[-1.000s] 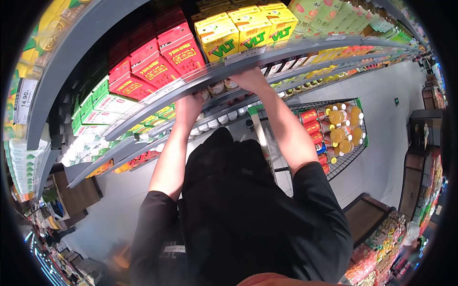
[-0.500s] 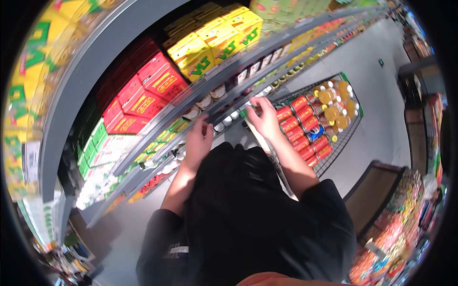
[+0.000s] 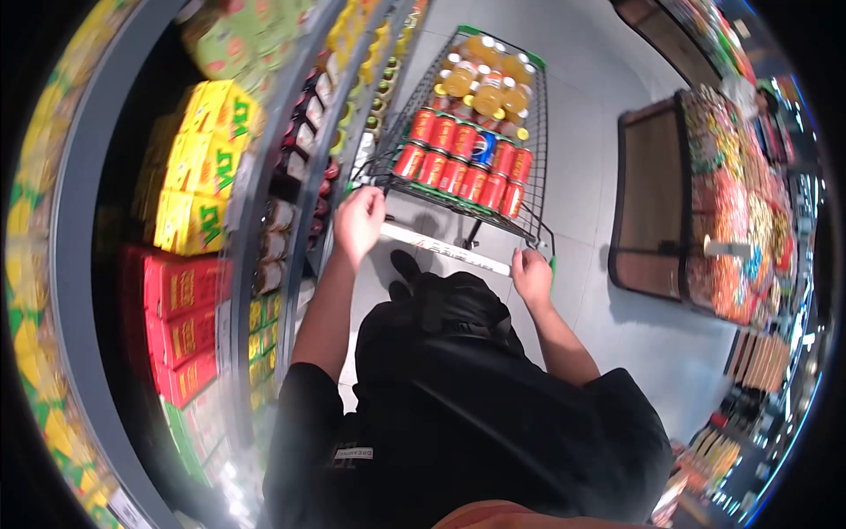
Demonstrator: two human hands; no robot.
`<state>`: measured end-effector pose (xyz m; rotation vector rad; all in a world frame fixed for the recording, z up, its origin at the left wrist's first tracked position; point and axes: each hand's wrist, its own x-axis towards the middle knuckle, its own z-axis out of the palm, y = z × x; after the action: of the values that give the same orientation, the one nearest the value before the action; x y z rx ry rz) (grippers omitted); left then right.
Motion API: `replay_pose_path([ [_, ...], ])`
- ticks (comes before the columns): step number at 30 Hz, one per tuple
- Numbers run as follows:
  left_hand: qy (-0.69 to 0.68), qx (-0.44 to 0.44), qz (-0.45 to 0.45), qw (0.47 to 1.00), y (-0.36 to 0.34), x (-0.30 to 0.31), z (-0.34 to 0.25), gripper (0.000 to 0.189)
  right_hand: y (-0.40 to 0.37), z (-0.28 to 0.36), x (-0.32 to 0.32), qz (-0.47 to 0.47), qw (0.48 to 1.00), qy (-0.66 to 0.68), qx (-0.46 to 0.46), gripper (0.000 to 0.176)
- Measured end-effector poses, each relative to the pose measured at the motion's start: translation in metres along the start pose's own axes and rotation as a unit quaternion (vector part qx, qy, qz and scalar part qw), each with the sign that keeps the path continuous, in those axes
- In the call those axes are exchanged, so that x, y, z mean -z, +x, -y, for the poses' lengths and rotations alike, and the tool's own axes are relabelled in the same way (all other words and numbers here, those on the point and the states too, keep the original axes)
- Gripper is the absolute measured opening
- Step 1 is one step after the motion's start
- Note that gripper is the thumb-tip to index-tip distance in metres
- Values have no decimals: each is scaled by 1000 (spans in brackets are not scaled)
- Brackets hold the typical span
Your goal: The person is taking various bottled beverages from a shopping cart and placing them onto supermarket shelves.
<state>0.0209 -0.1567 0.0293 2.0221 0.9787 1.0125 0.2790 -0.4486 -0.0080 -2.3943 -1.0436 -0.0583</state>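
Standing at the handle [image 3: 445,249] of a loaded shopping cart [image 3: 538,60], with shelving close on the left

Begins along the far left edge of the frame with blurred yellow-and-green packs [image 3: 40,353], bordered by the curved grey shelf edge [image 3: 77,203]. Shows inside that curve, in the upper left, yellow boxes [image 3: 198,167] marked VLT, and just below them a stack of red boxes [image 3: 185,326]. Continues near the top left with patterned green pouches [image 3: 247,40], then, a little farther right on a lower level, a short line of jars [image 3: 275,234].

Has the left hand [image 3: 359,222] left of centre, at the left end of the handle, fingers curled; cannot tell whether clamped on the bar, with the underside hidden. Carries in the cart, from the centre to the top of the frame, two rows of red cans [image 3: 463,139] with one blue can [image 3: 483,148] among them, and beyond these capped bottles [image 3: 489,93] of orange-yellow drink. Fills the bottom centre with black clothing [image 3: 476,397]. Has the right hand [image 3: 532,277] right of centre, at the handle's right end, fingers bent; cannot tell here either whether closed around the bar. Ends at the right with a bin [image 3: 650,194] heaped with colourful packets [image 3: 731,212], well apart from the cart.
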Motion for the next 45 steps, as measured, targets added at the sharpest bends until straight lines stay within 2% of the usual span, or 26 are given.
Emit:
replay_pose_path([
  [3, 80, 36, 39, 995, 27, -17, 10, 21, 4, 7, -9, -30, 996, -86, -18, 34],
  [6, 245, -18, 65, 967, 27, -36, 13, 28, 4, 4, -11, -67, 995, -77, 11, 29],
  [7, 257, 24, 66, 964, 26, -39, 12, 32, 6, 4, -10, -75, 993, -85, 15, 25],
  [10, 297, -29, 46, 953, 26, -52, 30, 30, 13, 4, -5, -84, 995, -51, 35, 23],
  [12, 289, -6, 32, 957, 31, -56, 24, 30, 16, -3, -10, -92, 993, -67, 38, 20],
  [14, 309, 58, 75, 946, 41, -58, 10, 32, 27, -9, -8, -104, 990, -74, 53, 18],
  [20, 313, 122, 130, 933, 63, -71, 1, 31, 55, -19, -6, -113, 990, -74, 39, 18],
  [24, 309, 98, 122, 938, 81, -76, -6, 31, 78, -17, -2, -119, 990, -42, 54, 20],
  [27, 301, 55, 103, 946, 92, -87, 12, 32, 93, -21, -7, -126, 989, -52, 57, 21],
  [35, 335, 100, 137, 927, 128, -103, 16, 32, 131, -15, -5, -122, 987, -69, 83, 20],
  [41, 342, 67, 114, 930, 155, -119, 39, 31, 169, -10, -9, -108, 987, -85, 84, 20],
  [45, 329, 126, 133, 926, 172, -122, 27, 31, 190, -8, -10, -122, 983, -100, 97, 19],
])
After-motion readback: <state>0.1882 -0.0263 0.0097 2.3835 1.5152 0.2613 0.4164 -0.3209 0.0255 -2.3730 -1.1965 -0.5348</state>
